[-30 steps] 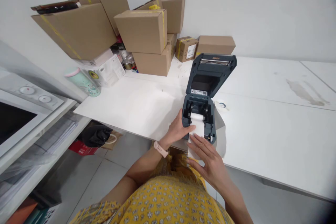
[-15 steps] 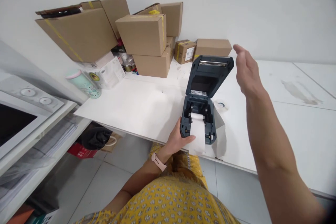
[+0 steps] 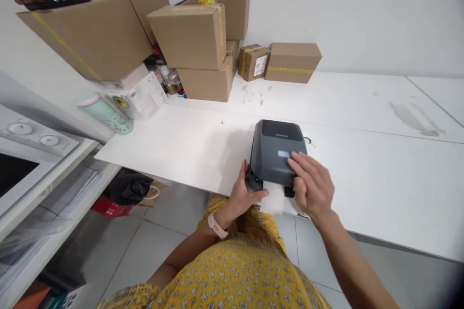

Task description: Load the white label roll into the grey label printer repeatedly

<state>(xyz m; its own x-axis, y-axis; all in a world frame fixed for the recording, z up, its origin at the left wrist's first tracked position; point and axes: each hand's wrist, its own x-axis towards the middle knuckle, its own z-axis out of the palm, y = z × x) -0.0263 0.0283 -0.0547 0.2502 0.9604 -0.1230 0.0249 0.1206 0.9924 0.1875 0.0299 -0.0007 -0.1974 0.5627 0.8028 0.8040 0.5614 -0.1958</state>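
A dark grey-blue label printer (image 3: 270, 166) stands at the table's front edge, its lid (image 3: 277, 142) lowered over the body with a narrow gap at the front. A white paper strip (image 3: 273, 198) hangs out of that gap over the edge. My left hand (image 3: 244, 193) grips the printer's front left corner, thumb across the front beside the paper. Over the lid's front right part lies my right hand (image 3: 313, 181), fingers on top and thumb bent at the edge. The roll inside is hidden by the lid.
Cardboard boxes (image 3: 184, 41) are stacked at the back left, with two smaller ones (image 3: 293, 63) by the wall. A mint tumbler (image 3: 107, 113) and a white box (image 3: 139, 96) stand on the left. A microwave (image 3: 32, 145) sits on a shelf unit. Behind the printer's right side lies a small ring-shaped item (image 3: 307, 140).
The printer's lid has swung from upright down over the body. My right hand has moved from the raised lid's right side down onto its top. My left hand stays at the front left corner.
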